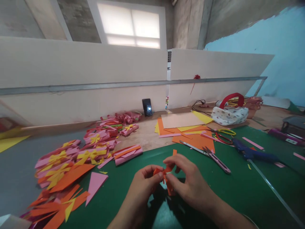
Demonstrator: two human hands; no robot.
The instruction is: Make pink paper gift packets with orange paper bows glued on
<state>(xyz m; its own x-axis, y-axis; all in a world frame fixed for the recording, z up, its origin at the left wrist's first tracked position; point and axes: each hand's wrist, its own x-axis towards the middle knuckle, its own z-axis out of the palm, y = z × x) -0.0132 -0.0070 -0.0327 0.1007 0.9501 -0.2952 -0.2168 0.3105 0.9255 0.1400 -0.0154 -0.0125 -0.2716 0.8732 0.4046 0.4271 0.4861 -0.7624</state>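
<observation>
Both hands meet low centre over the green mat (238,190) on the desk: left hand (143,183) and right hand (188,181) pinch a small folded orange paper piece (166,178) between fingertips. At 9 o'clock, pink-and-yellow paper rolls (90,152). At 2 o'clock, scissors (222,133), blue glue gun (250,153), orange sheets (195,138).

Head camera, single view: looks forward and down over the table (147,133), close above both hands, facing a white partition wall (83,70); edges apparently wide-angle warped.
</observation>
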